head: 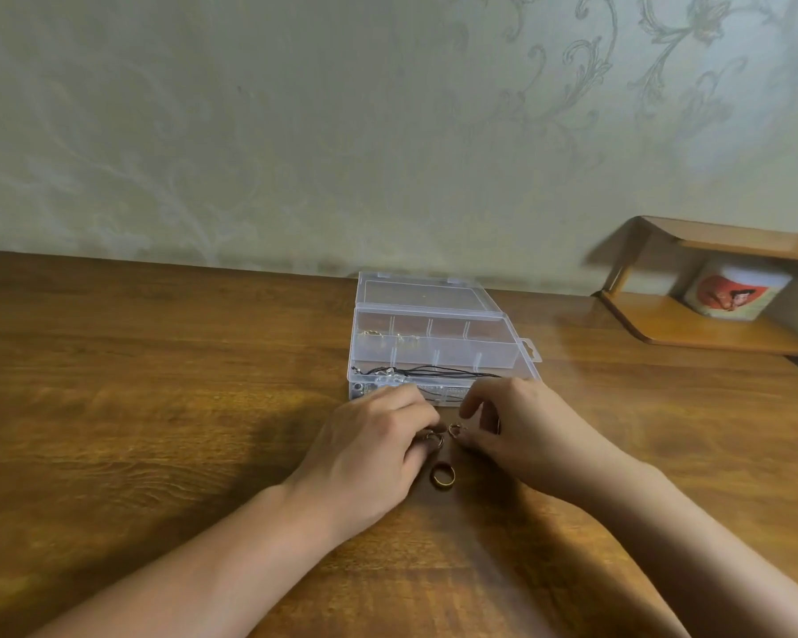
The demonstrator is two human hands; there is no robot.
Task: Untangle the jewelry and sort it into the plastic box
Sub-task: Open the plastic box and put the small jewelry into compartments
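1. Head view: a clear plastic compartment box (pixel 438 347) lies open on the brown wood-grain counter (pixel 157 407), its lid folded back toward the patterned wall.
2. The near row of the box holds a black cord necklace (pixel 438 373) stretched across several compartments; small gold-coloured pieces (pixel 373 333) sit in the far-left compartment.
3. The left hand (pixel 369 458) rests on the counter just in front of the box, its fingers curled and pinching a small metal ring-shaped piece (pixel 434 438).
4. The right hand (pixel 526 430) sits just beside it, thumb and fingers curled, pinching a second small metal loop (pixel 455 429). The two pieces are close together; whether they are linked cannot be told.
5. A gold-coloured band ring (pixel 442 475) lies on the counter between the two hands, nearer the person, touched by neither.
6. At far right, a wooden corner shelf (pixel 692 324) stands on the counter, carrying a white box with a red picture (pixel 733 292).
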